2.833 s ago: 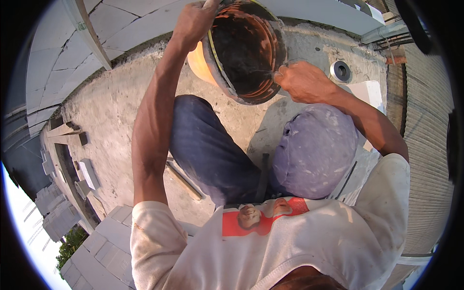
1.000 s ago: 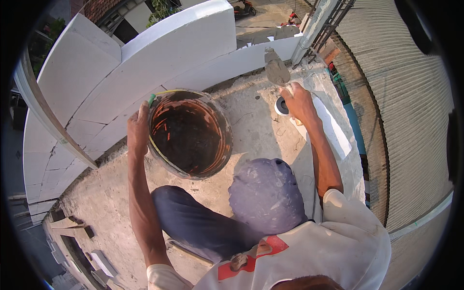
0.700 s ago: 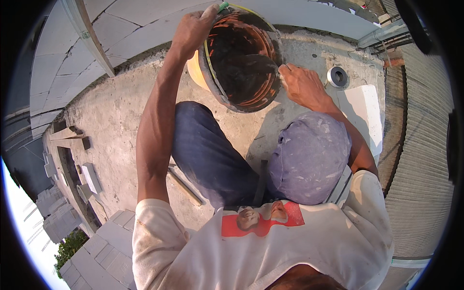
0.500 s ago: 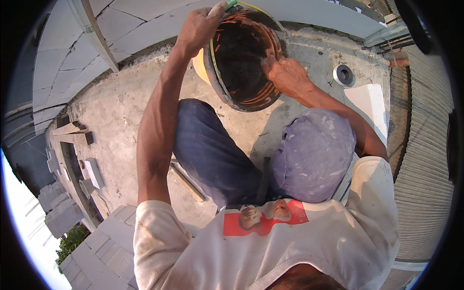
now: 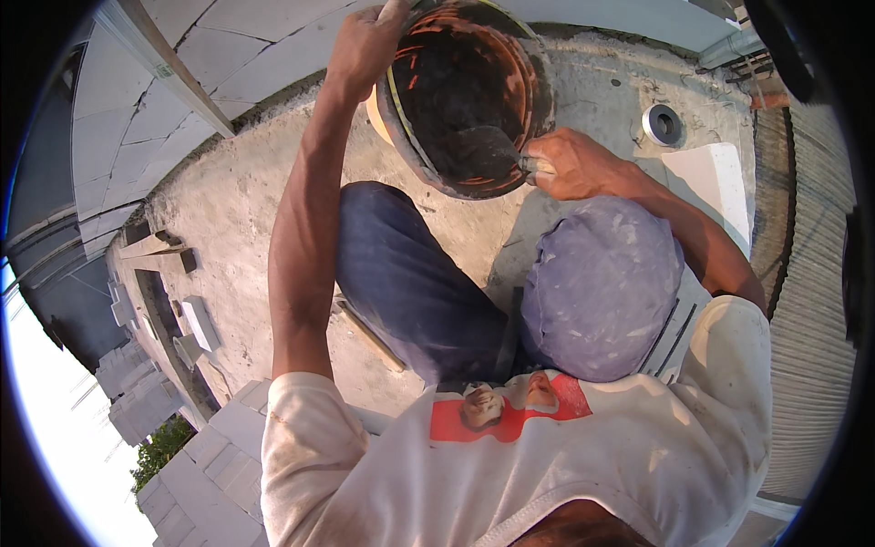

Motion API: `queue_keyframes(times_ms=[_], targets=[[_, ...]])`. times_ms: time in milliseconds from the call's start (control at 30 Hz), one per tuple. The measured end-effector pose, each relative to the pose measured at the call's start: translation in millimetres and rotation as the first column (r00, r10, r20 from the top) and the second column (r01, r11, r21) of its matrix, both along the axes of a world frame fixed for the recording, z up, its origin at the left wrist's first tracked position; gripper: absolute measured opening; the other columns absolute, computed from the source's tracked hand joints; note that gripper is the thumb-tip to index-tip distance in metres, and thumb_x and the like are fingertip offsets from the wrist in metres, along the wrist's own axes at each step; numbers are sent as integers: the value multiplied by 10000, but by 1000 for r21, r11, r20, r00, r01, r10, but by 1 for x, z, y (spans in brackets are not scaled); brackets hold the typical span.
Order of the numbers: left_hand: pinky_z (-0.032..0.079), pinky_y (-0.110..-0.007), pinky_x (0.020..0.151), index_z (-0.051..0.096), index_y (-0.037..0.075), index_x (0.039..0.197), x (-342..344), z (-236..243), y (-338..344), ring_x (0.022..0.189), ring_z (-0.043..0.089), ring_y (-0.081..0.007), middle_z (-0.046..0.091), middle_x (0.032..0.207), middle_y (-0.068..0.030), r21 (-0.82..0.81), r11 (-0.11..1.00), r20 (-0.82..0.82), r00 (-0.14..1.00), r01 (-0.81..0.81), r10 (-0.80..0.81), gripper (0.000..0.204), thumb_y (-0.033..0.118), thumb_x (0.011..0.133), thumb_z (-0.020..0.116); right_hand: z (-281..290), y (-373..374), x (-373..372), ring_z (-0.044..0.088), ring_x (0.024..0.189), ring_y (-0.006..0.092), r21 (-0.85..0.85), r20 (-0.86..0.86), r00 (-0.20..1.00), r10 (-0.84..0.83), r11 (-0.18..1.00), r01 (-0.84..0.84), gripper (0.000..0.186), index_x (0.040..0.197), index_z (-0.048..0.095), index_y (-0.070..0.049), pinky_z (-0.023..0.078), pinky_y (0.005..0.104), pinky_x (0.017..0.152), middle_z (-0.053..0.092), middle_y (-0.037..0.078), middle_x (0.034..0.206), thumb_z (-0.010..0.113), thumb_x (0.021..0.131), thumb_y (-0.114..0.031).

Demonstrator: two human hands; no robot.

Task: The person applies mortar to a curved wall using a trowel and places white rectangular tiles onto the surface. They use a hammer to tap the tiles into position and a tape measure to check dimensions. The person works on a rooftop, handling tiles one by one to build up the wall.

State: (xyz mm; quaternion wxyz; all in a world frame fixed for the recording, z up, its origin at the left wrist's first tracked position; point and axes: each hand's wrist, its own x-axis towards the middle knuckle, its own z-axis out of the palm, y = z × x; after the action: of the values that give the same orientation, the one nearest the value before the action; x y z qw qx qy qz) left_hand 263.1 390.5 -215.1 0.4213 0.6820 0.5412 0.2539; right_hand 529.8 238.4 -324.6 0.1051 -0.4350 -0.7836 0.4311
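In front of my knees a round bucket point(image 5: 545, 87) leans with its mouth toward me, orange inside and smeared with dark wet mortar point(image 5: 447, 87). My left hand point(image 5: 366, 50) is closed on the bucket's far left rim. Fingers wrapped round a short handle, my right hand point(image 5: 579, 164) holds a trowel point(image 5: 488, 150) at the bucket's near right edge. The trowel's grey blade lies inside the mouth, over the mortar. Part of the left hand's grip is cut off by the picture's upper edge.
A tape roll point(image 5: 662, 125) and a white board point(image 5: 715, 187) lie to the right on the concrete floor point(image 5: 246, 219). A wooden-handled tool point(image 5: 372, 337) is beside my left knee. Pale block walls point(image 5: 273, 46) stand ahead, a wooden post point(image 5: 173, 68) against them. Corrugated sheet point(image 5: 811, 301) borders the right.
My right hand has drawn back from inside the bucket toward its near right rim, bringing the trowel blade into sight. My left hand keeps its hold on the rim.
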Motion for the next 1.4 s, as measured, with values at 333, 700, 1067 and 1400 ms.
queue_keyframes(times_ms=[333, 700, 1067, 1400], targets=[[507, -309, 702, 751, -44, 1106, 0, -16, 8, 805, 584, -115, 697, 894, -46, -83, 967, 125, 960, -242, 251, 525, 446, 1112, 565, -21, -38, 55, 565, 719, 174, -227, -376, 838, -396, 916, 331, 433, 990, 709, 49, 484, 388, 691, 671, 128, 771, 787, 947, -374], [494, -326, 726, 704, -55, 1104, -10, -24, 25, 808, 565, -128, 674, 917, -47, -86, 970, 59, 970, -230, 235, 563, 485, 1110, 547, 16, 46, 157, 703, 832, 371, 16, -323, 407, -854, 425, 905, 357, 1119, 670, 42, 553, 473, 803, 715, 260, 920, 655, 950, -272], [515, -310, 690, 714, -33, 1116, 0, -18, 5, 775, 601, -124, 701, 916, -49, -97, 958, 101, 955, -270, 279, 526, 464, 1115, 542, 15, 116, 124, 727, 964, 422, 321, -175, 461, -870, 392, 862, 283, 1101, 683, 47, 595, 483, 879, 711, 242, 1046, 697, 972, -204], [524, -309, 700, 709, -47, 1141, 6, -22, 11, 795, 618, -130, 710, 944, -56, -57, 976, 120, 969, -211, 216, 541, 469, 1112, 546, 75, 104, 68, 707, 995, 409, 324, -346, 442, -828, 336, 884, 345, 1262, 566, 70, 615, 473, 837, 613, 258, 1131, 660, 1012, -148]])
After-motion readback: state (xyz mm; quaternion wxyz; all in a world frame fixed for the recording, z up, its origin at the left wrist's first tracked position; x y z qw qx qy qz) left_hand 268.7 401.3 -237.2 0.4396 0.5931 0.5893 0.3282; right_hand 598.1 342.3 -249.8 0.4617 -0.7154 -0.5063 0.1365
